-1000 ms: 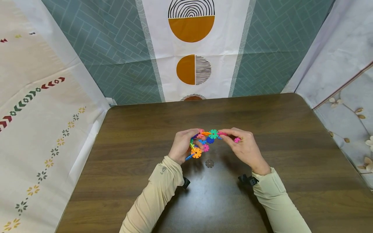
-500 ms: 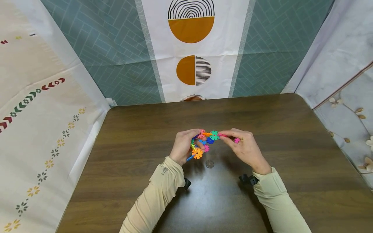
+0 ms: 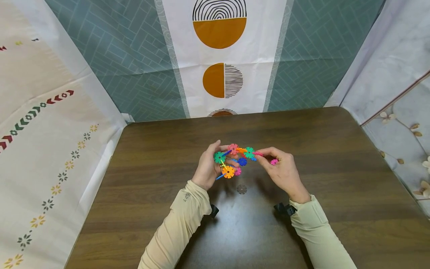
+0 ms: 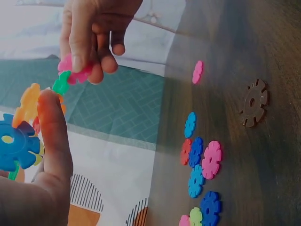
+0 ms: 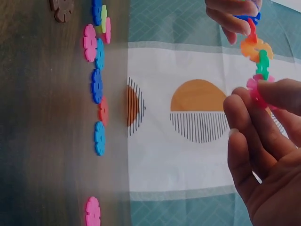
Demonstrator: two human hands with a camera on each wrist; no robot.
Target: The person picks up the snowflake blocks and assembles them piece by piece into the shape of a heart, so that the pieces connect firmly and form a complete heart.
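Note:
A curved chain of notched, interlocking plastic discs [image 3: 228,172], in orange, green, pink, yellow and blue, hangs above the table between both hands. My left hand [image 3: 203,170] carries its left part across the fingers, thumb raised away from a green disc [image 3: 220,157]. At the chain's right end, my right hand [image 3: 283,172] pinches a pink disc [image 5: 254,88] between thumb and fingertips. That pink disc joins a green disc [image 5: 263,65], which joins an orange one [image 5: 256,49]. Part of the chain is hidden by the left hand in the left wrist view.
Loose discs lie on the brown wooden table [image 3: 161,224]: a brown disc [image 3: 242,189] nearest, a pink disc [image 3: 274,161] near the right hand, and several more behind the chain, including a dark blue disc [image 3: 242,161]. Patterned cloths hang around the table.
My left hand has loosened and spread, its thumb lifting off so that the green disc on the chain's left shows. The chain has shifted slightly upward. My right hand keeps its pinch.

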